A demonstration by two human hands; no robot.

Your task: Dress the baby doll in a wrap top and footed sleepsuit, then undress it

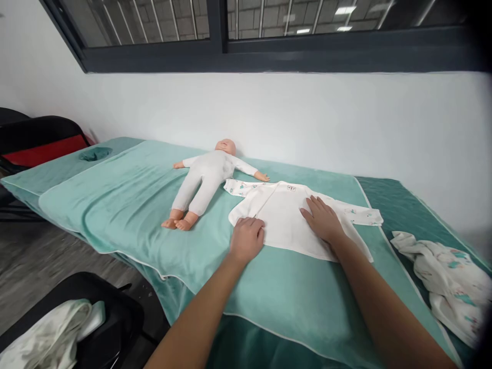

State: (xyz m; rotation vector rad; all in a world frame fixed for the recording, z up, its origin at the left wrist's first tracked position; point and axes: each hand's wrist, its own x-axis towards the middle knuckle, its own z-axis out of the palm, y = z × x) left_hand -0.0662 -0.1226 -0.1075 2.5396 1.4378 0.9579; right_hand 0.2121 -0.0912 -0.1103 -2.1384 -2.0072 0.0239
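Note:
A small white baby shirt [284, 215] lies spread flat on a teal blanket [126, 205] that covers a bed. My left hand [246, 238] rests at the shirt's lower left corner, its fingers curled down onto the hem. My right hand [322, 219] lies flat on the shirt's right half, fingers stretched out and apart. A baby doll [205, 179] in a white bodysuit lies on its back just left of the shirt, head toward the wall.
A crumpled patterned white garment [448, 279] lies on the bed's right side. A black chair with a red seat [38, 143] stands at far left. Another black chair [103, 307] at lower left holds pale cloth [49, 333]. A white wall runs behind the bed.

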